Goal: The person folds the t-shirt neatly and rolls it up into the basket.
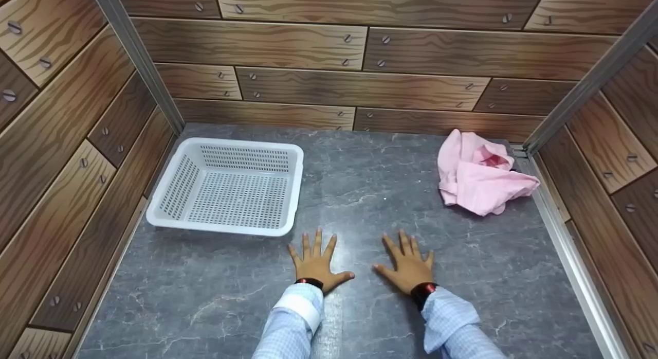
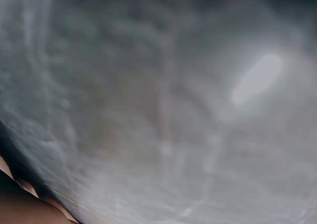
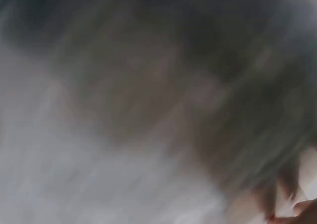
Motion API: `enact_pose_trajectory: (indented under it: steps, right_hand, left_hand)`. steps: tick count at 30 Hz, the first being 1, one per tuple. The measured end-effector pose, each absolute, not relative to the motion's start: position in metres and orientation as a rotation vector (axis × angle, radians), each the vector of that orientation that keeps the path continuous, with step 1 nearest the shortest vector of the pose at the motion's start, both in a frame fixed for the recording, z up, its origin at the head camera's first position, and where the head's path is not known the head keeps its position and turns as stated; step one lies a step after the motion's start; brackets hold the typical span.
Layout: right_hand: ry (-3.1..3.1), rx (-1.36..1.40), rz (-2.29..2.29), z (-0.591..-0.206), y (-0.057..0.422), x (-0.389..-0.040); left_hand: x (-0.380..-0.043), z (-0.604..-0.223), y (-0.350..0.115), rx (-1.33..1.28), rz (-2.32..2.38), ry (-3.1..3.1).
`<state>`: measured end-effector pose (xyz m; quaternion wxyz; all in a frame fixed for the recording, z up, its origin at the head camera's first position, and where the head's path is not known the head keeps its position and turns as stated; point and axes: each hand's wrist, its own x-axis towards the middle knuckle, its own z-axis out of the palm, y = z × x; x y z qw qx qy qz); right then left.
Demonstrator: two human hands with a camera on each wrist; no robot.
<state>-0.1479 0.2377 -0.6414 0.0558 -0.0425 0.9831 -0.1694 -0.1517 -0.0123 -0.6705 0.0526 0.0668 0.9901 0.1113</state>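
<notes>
My left hand (image 1: 314, 264) lies palm down over the grey marbled surface (image 1: 360, 194), its fingers spread and holding nothing. To its right, my right hand (image 1: 409, 266) is also palm down with spread fingers and nothing in it. The thumbs point toward each other across a gap. Nearest my left hand, up and to the left, stands a white perforated plastic basket (image 1: 295, 194) with nothing inside. A crumpled pink cloth (image 1: 483, 179) lies up and to the right of my right hand. Both wrist views are blurred, with only parts of fingers at a lower corner.
Wood-plank-patterned panels (image 1: 308, 86) wall the surface at the back and on both sides. Metal rails (image 1: 570, 256) run along the right edge and up the back corners. The pink cloth touches or nearly touches the right rail.
</notes>
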Motion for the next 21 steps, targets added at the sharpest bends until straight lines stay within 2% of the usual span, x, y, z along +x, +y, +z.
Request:
enact_pose_trajectory:
  steps: [12,21]
  right_hand:
    - [3.070,0.126,-0.547,-0.592,0.329,-0.194]
    - [3.028,0.177,-0.551,-0.587,0.370,-0.219]
  left_hand:
    - [-0.153,-0.676,-0.011,0.209,0.347,3.034]
    - [-0.153,-0.675,-0.015,0.216,0.388,3.010]
